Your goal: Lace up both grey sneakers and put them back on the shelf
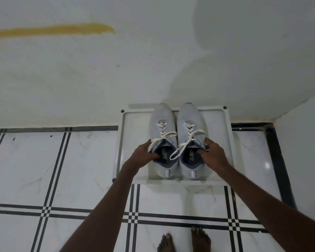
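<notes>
Two grey sneakers with white laces stand side by side, toes toward the wall, on a white shelf top (133,122). My left hand (144,153) grips the collar of the left sneaker (162,120), fingers inside its opening. My right hand (212,151) grips the collar of the right sneaker (188,117) the same way. Both shoes are laced, and loose lace ends trail across their openings.
The shelf stands against a white wall (153,60) near a corner on the right. White floor tiles with black lines (62,170) spread to the left and front. My bare feet (184,240) show at the bottom edge.
</notes>
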Demonstrator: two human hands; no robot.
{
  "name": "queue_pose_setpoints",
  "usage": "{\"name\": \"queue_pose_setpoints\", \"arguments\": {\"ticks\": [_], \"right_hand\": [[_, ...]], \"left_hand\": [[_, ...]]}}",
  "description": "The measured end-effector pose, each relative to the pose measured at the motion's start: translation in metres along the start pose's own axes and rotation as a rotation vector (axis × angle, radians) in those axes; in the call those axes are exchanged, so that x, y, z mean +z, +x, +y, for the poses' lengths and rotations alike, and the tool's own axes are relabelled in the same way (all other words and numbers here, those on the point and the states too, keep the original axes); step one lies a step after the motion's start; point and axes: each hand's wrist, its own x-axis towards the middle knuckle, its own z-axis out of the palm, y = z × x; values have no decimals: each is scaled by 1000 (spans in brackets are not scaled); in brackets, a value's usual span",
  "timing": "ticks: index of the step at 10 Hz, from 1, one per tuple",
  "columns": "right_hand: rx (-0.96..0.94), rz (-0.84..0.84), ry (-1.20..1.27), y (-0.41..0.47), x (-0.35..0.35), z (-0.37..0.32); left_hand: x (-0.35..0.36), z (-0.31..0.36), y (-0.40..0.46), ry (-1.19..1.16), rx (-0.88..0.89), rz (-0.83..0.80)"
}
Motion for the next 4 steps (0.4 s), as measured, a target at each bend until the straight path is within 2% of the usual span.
{"name": "queue_pose_setpoints", "arguments": {"ticks": [3, 4], "right_hand": [[94, -64, 2, 2, 11, 6], [72, 22, -16, -3, 5, -10]], "left_hand": [[6, -12, 8, 67, -52, -68], [6, 0, -1, 165, 0, 111]]}}
